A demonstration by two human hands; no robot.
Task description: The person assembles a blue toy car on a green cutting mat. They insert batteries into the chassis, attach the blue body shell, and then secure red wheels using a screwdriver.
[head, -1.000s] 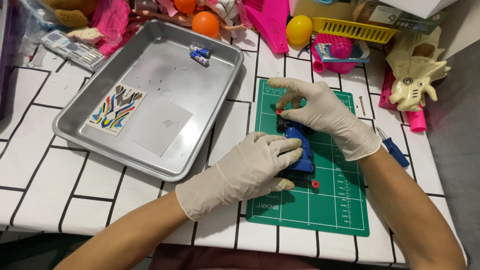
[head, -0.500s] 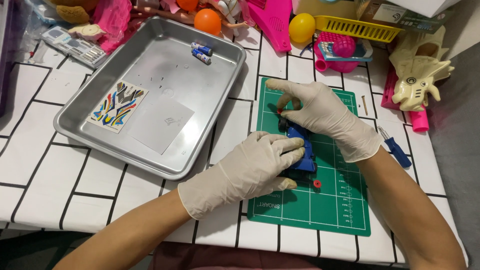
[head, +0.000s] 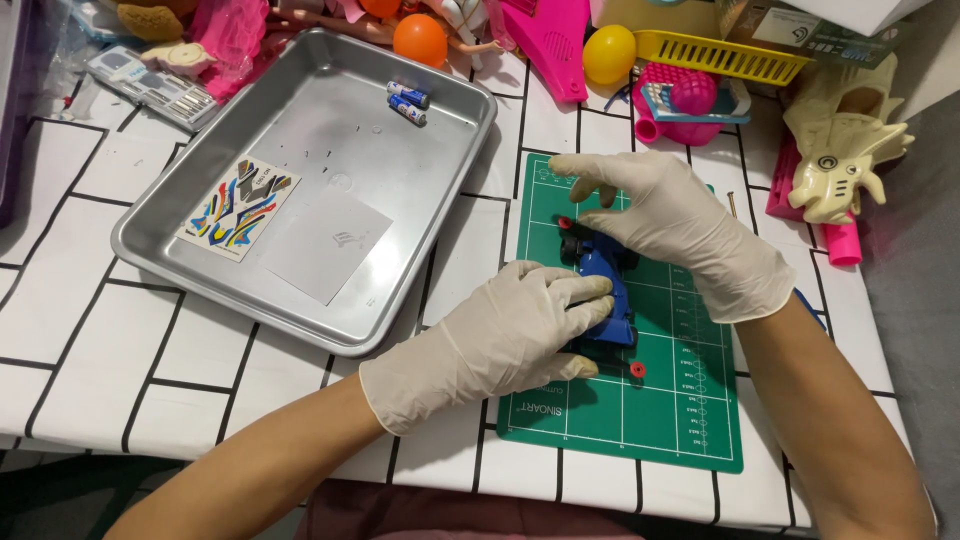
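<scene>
A small blue toy car (head: pixel 603 290) with black wheels lies on a green cutting mat (head: pixel 680 400). My left hand (head: pixel 510 330), in a pale glove, clasps the car's near end from the left. Over the car's far end arches my gloved right hand (head: pixel 665 225), fingertips near a small red part (head: pixel 565 222) by the front wheel. A loose red wheel hub (head: pixel 637 369) rests on the mat beside the car.
A metal tray (head: pixel 200 275) on the left holds a sticker sheet (head: pixel 240 207), a backing sheet (head: pixel 322 243) and two batteries (head: pixel 408 102). Toys crowd the back: an orange ball (head: pixel 420 39), a yellow egg (head: pixel 610 53), a dinosaur (head: pixel 845 150), a yellow basket (head: pixel 722 57).
My right hand has opened a little and its fingers now spread above the car's front. The left hand keeps its hold; the view has shifted slightly.
</scene>
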